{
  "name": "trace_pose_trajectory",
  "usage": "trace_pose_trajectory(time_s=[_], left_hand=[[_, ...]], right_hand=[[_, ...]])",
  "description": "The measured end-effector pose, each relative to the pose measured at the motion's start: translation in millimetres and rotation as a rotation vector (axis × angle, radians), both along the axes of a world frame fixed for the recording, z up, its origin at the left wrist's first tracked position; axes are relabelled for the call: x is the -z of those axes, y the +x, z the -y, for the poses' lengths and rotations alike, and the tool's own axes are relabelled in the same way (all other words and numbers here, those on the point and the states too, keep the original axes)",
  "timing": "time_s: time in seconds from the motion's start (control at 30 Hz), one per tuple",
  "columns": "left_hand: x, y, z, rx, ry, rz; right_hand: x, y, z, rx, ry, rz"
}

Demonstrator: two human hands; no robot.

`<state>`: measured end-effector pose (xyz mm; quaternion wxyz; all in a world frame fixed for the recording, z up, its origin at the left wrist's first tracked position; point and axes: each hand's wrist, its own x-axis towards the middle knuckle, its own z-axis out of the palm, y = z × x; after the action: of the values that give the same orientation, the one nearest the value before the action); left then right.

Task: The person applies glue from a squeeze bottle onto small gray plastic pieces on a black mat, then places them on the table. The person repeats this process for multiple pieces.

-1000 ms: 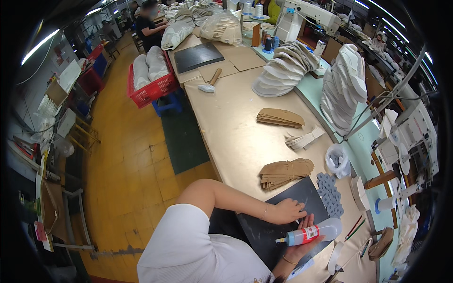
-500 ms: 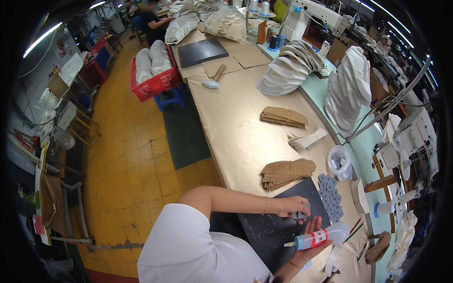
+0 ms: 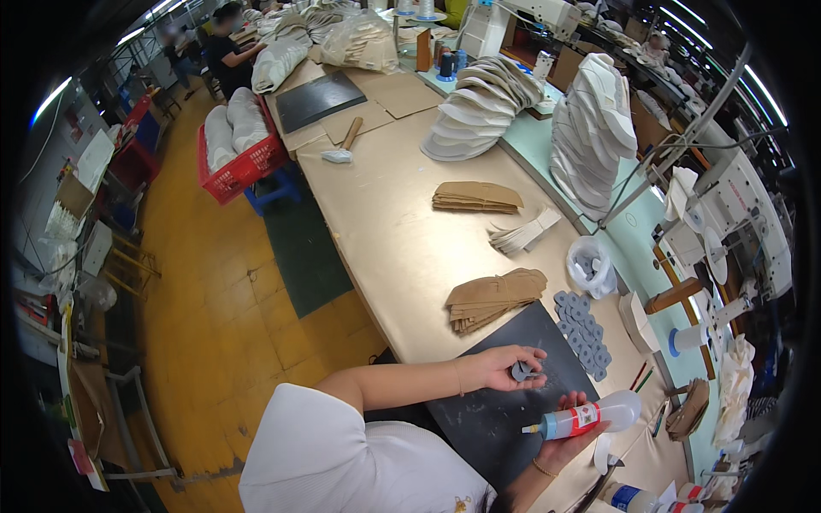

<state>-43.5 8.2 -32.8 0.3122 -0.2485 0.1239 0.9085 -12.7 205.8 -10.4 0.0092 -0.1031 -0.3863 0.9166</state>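
My left hand (image 3: pixel 505 368) is turned palm up over the black board (image 3: pixel 547 342), fingers curled around small grey pieces (image 3: pixel 522 371). How many pieces it holds is hard to make out. In my right hand (image 3: pixel 569 440) lies a clear squeeze bottle (image 3: pixel 616 412) with a blue cap and a red-and-white label. Its narrow nozzle points left, toward the space below my left hand. Beside the board's right edge, many flat grey pieces with holes (image 3: pixel 583 333) overlap in a cluster.
Brown bundled strips (image 3: pixel 496 299) and a pale strip bundle (image 3: pixel 526 232) lie beyond the board. A white plastic bag (image 3: pixel 590 265) stands at the right. Farther off are a hammer (image 3: pixel 344 145), stacked white pieces (image 3: pixel 479 111), a red basket (image 3: pixel 244 171) and sewing machines (image 3: pixel 744 205).
My left hand has turned from palm down to palm up, showing the grey pieces in it, and has drawn away from the bottle. The whole view has shifted slightly.
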Motion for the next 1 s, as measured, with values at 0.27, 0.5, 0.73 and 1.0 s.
trace_pose_trajectory(time_s=[0.27, 0.5, 0.73, 1.0], left_hand=[[-6.9, -1.7, 16.4, 0.079, 0.05, -0.262], [-24.5, 0.8, 19.5, 0.084, 0.126, -0.359], [-19.8, -2.5, 16.2, 0.085, 0.184, -0.261], [-35.0, 1.9, 11.3, 0.138, 0.084, -0.387]], right_hand=[[-9.8, 1.9, 2.1, 0.079, 0.044, 0.055], [-2.6, 0.3, -5.6, 0.068, 0.028, 0.036], [5.1, 1.7, -16.1, 0.033, -0.066, -0.022], [-11.3, -0.2, -15.4, 0.093, -0.011, -0.001]])
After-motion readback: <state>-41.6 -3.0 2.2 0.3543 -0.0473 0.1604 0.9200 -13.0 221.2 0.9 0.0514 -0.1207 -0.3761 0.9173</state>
